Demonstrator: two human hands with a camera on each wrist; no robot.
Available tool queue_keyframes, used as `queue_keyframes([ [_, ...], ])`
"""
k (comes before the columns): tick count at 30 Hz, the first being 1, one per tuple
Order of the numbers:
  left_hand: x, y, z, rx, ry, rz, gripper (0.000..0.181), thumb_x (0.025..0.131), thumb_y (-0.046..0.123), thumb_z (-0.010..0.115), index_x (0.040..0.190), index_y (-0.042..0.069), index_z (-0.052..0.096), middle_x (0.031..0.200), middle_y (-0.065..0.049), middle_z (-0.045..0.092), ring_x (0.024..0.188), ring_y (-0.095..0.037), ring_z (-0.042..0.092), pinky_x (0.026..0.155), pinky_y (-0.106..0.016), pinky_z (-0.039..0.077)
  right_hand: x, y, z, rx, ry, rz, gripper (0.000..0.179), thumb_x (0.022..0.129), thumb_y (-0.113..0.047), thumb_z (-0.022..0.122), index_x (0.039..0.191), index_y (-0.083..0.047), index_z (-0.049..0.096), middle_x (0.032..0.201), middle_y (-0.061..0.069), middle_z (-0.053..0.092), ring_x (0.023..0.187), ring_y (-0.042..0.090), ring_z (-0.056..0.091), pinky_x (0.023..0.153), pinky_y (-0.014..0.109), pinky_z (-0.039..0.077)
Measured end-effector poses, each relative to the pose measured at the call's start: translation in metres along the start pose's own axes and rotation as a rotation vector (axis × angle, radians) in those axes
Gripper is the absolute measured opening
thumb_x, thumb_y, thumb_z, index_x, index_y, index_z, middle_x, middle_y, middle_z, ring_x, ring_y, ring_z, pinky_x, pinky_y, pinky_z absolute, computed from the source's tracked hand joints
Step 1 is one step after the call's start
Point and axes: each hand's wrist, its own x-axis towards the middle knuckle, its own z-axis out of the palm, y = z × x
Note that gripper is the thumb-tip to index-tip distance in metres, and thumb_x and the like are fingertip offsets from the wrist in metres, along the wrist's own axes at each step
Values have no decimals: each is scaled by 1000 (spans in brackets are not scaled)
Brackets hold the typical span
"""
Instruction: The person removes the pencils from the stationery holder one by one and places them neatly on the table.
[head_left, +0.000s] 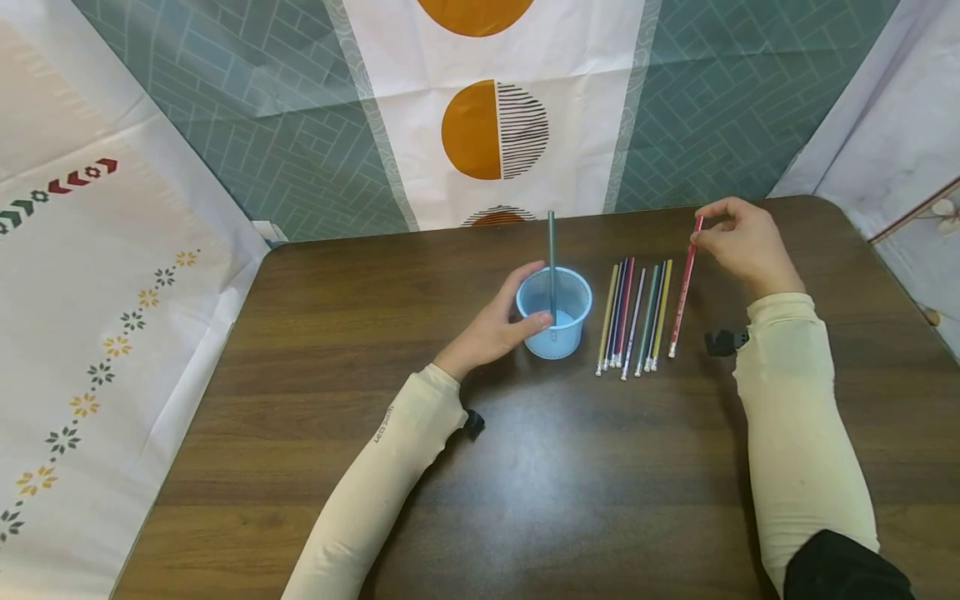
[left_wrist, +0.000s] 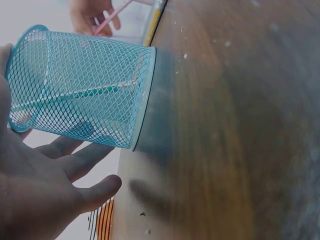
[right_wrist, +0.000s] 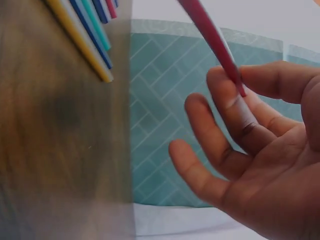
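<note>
My left hand (head_left: 495, 321) holds a light blue mesh pencil cup (head_left: 558, 340) by its side, with the thumb at the near rim and fingers around the far side. One green pencil (head_left: 552, 242) stands in the cup and sticks up above its rim; it shows through the mesh in the left wrist view. My right hand (head_left: 746, 250) pinches a red pencil (head_left: 683, 292) by its upper end between thumb and fingertips. This pencil slants with its eraser end downward. In the right wrist view, the other fingers (right_wrist: 200, 120) are loosely bent, away from the pencil.
Between the cup and the red pencil lies a row of several pencils, with a yellow pencil (head_left: 607, 321) at its left end, erasers toward me. All are on a brown wooden table (head_left: 525, 500). A patterned cloth (head_left: 285, 158) hangs behind the table's far edge.
</note>
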Motion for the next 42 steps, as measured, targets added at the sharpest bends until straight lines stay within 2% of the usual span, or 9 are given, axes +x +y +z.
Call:
queue_keyframes([
  [6, 0, 0, 0, -3, -1, 3, 75, 97, 42, 64, 158, 30, 21, 153, -6, 34, 132, -28, 43, 103, -53, 43, 3, 13, 4, -27, -55, 48, 35, 98, -17, 60, 126, 4, 55, 104, 16, 62, 94, 29, 49, 78, 42, 40],
  [12, 1, 1, 0, -4, -4, -5, 73, 98, 30, 64, 158, 31, 22, 153, -7, 34, 133, -28, 42, 103, -54, 42, 7, 22, 8, -33, -58, 60, 33, 98, -16, 59, 122, 7, 58, 105, 20, 64, 95, 32, 51, 78, 43, 40],
  [20, 0, 1, 0, -6, -1, -15, 73, 99, 29, 64, 158, 31, 21, 154, -6, 34, 134, -28, 42, 104, -55, 41, 12, 34, 16, -85, -46, 107, 35, 99, -19, 59, 121, 10, 62, 121, 30, 57, 104, 40, 47, 83, 51, 40],
  [25, 0, 1, 0, -12, -1, -11, 74, 98, 37, 64, 158, 30, 21, 153, -5, 34, 134, -27, 42, 104, -53, 42, 13, 35, 19, -152, -26, 118, 36, 100, -20, 59, 121, 8, 62, 123, 32, 56, 108, 46, 46, 89, 60, 39],
  [29, 0, 1, 0, -6, 0, -14, 75, 97, 41, 63, 158, 31, 21, 153, -5, 34, 134, -27, 41, 104, -54, 41, 15, 35, 21, -184, -26, 106, 34, 100, -20, 59, 120, 8, 61, 119, 32, 58, 105, 46, 47, 90, 61, 39],
  [35, 0, 1, 0, -1, -5, -20, 75, 97, 42, 64, 158, 34, 21, 155, -5, 33, 136, -28, 40, 104, -55, 41, 18, 35, 23, -159, -31, 120, 33, 100, -20, 60, 118, 7, 63, 118, 30, 60, 105, 44, 47, 88, 58, 40],
  [39, 0, 0, 0, -1, -1, -14, 76, 96, 44, 64, 159, 32, 22, 154, -5, 34, 135, -27, 42, 104, -54, 42, 20, 34, 25, -123, -21, 123, 31, 98, -19, 61, 115, 6, 66, 114, 27, 62, 103, 41, 48, 80, 49, 40],
  [42, 1, 0, 0, -5, 3, -10, 78, 96, 47, 64, 158, 30, 22, 153, -5, 35, 134, -26, 43, 104, -52, 42, 21, 33, 25, -119, -20, 127, 31, 98, -19, 61, 115, 6, 67, 114, 26, 62, 103, 40, 48, 78, 47, 40],
])
